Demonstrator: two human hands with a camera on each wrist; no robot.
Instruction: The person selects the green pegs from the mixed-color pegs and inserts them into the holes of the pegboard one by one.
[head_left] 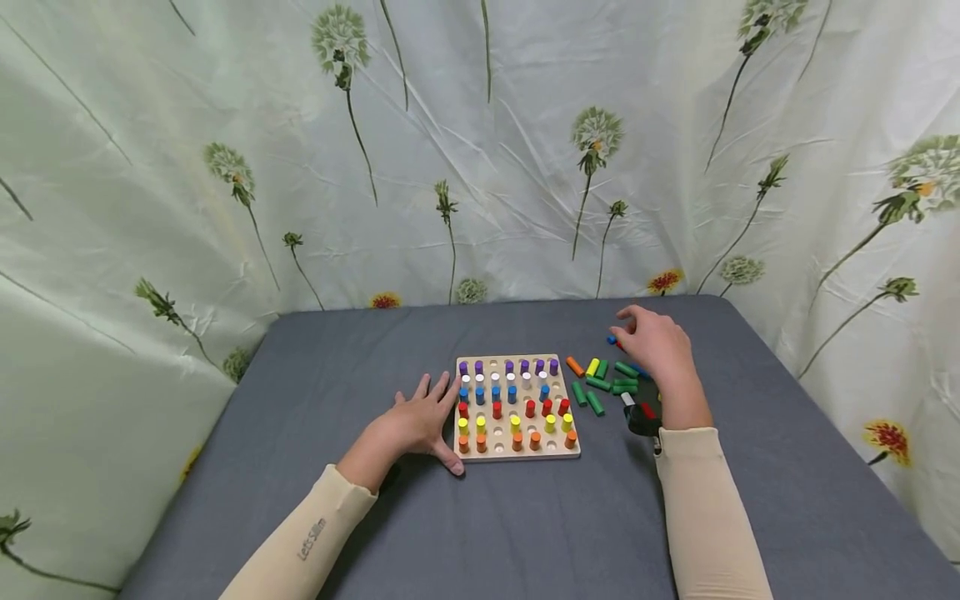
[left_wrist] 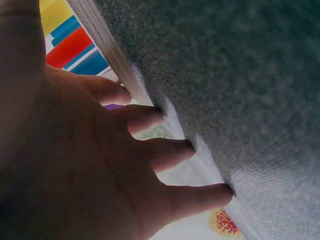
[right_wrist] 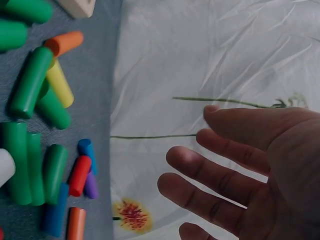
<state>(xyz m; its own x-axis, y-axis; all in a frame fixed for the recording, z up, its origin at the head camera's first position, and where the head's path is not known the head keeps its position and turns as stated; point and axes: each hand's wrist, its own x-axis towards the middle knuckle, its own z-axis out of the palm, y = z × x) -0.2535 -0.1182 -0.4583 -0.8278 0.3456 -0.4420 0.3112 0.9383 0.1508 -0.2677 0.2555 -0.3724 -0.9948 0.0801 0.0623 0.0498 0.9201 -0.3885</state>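
Smooth cream sleeves (head_left: 292, 542) at the bottom; flat wooden board (head_left: 517, 457) with round, bright pegs (head_left: 496, 394) mid-frame.
The left hand (head_left: 416, 425) spreads its fingers on gray cloth (head_left: 360, 350), right by the board's left edge. Right of centre, the right hand (head_left: 658, 346) has its fingers apart, a little bent, close to loose pegs (head_left: 595, 403), mostly green.
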